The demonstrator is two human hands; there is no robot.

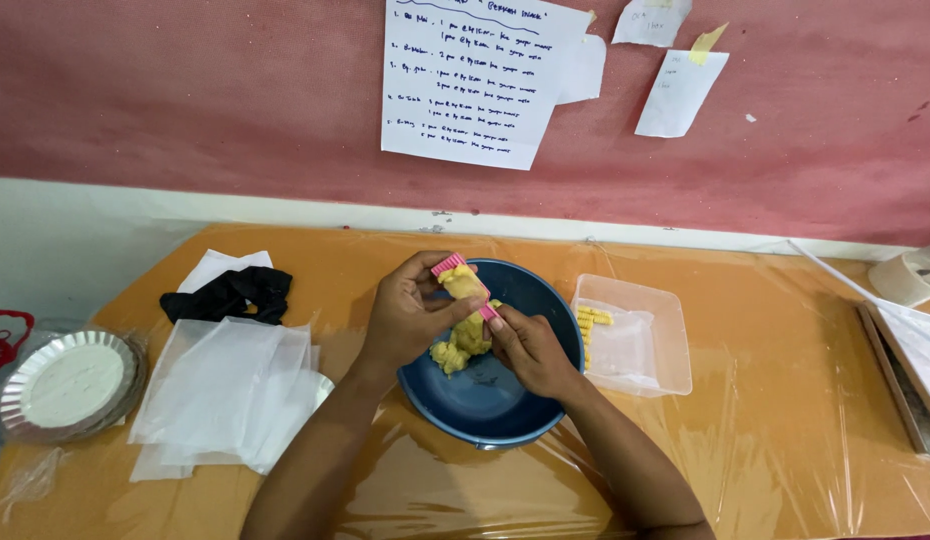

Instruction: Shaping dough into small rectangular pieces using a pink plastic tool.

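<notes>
Head view: left hand [410,312] and right hand [525,345] both clamped on pink mould [465,285] with yellow dough [463,335].

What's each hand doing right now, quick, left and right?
Left hand: closed on the pink ridged mould packed with yellow dough.
Right hand: pinching the mould's lower end.
</notes>
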